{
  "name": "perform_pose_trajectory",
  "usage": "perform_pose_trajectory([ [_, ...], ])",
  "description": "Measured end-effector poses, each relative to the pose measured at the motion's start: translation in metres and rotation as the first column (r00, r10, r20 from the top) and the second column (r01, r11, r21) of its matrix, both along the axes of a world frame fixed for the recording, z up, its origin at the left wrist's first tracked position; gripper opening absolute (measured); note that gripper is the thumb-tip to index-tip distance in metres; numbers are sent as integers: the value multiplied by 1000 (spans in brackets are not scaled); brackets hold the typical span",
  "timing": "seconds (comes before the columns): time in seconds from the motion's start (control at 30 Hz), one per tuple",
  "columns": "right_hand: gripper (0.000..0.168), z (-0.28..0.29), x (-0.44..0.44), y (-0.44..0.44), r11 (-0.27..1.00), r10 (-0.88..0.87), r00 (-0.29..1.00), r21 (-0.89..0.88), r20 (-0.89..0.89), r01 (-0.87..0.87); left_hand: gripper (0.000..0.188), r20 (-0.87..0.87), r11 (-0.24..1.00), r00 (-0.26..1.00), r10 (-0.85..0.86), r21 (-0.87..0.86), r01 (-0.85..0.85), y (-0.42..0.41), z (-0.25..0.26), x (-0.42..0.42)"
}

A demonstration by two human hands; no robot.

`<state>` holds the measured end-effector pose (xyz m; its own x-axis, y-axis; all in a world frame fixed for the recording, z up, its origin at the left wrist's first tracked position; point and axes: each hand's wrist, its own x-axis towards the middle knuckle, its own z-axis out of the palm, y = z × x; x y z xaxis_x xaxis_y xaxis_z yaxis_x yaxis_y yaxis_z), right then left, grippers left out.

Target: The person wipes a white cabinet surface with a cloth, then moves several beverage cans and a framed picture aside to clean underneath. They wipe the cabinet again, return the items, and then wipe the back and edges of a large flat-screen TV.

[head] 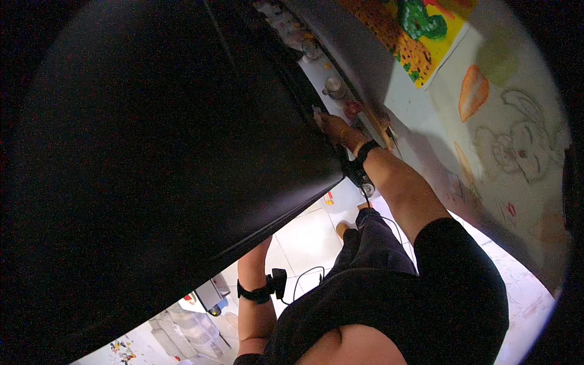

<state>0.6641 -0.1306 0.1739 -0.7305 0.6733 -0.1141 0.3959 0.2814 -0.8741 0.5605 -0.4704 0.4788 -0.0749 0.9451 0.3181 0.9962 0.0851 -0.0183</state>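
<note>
A large black panel (173, 150), smooth with a seam-like border, fills the left and middle of the view. Whether it is cloth or board is hard to tell. At its right edge, my right hand (340, 130) grips the rim, with some of the fingers hidden in shadow. Past the lower edge of the panel reaches my left forearm (255, 283); the left hand itself is out of view behind the panel. Each wrist carries a black strap with a small device, and a thin cable runs from each.
Beyond my right hand, a narrow ledge holds a glass jar (335, 86) and a red item (352, 108). The wall (497, 191) bears drawings and a yellow painting (424, 41). A translucent plastic container (340, 196) stands near my feet on the tiled floor (305, 237). Folded cloths (187, 328) lie lower left.
</note>
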Motion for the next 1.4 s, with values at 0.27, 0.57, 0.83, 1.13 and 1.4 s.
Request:
perform_pose_trajectory([
  [0.27, 54, 47, -32, 57, 994, -12, 980, 102, -198, 33, 27, 79, 991, 993, 82, -109, -74, -17, -16, -12],
  [0.57, 48, -45, 38, -34, 996, 63, 984, -71, 166, -52, 28, 76, 987, 992, 100, -136, -89, -41, -9, -8],
  [0.83, 44, -20, -12, 15, 997, 66, 997, 29, 34, -67, 29, 76, 976, 990, 122, -189, -106, -70, -4, -1],
  [1.13, 39, -71, -9, 19, 993, 114, 982, -43, 153, -108, 30, 52, 972, 991, 125, -206, -112, -82, -15, 4],
  [1.4, 36, -121, 42, -7, 980, 190, 913, -14, 360, -199, 32, -11, 989, 1000, 15, -146, -16, -28, -29, 11],
])
